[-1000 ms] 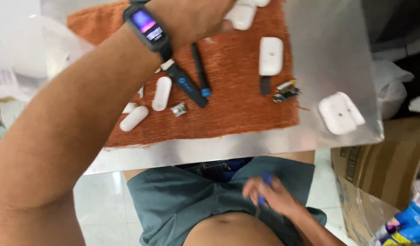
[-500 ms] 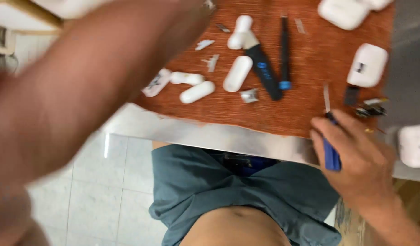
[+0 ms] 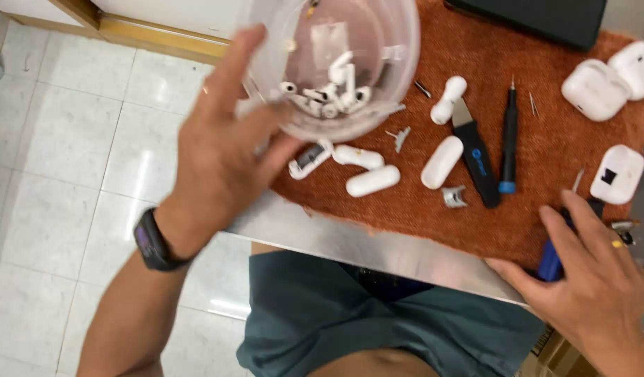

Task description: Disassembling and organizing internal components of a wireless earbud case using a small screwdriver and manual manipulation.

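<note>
Head view: nearest, the right hand [image 3: 593, 279] grips a blue-handled tool [image 3: 550, 262] at the near edge of the orange mat [image 3: 406, 209]. Farther, the left hand [image 3: 221, 150] grasps a clear plastic bowl [image 3: 378, 42] of white earbud parts [image 3: 329, 91] above the mat's left end.

I take the orange cloth mat [image 3: 538, 146] as my landmark. On its middle I see a black pry tool [image 3: 476, 155] and a thin black screwdriver with a blue end [image 3: 508, 139] side by side. Two white earbud cases [image 3: 610, 78] sit at its far right corner, with a third white case [image 3: 617, 174] nearer along the right edge. A dark flat slab [image 3: 538, 17] lies across its far edge. Loose white shell pieces [image 3: 373, 180] lie near its left end.
</note>
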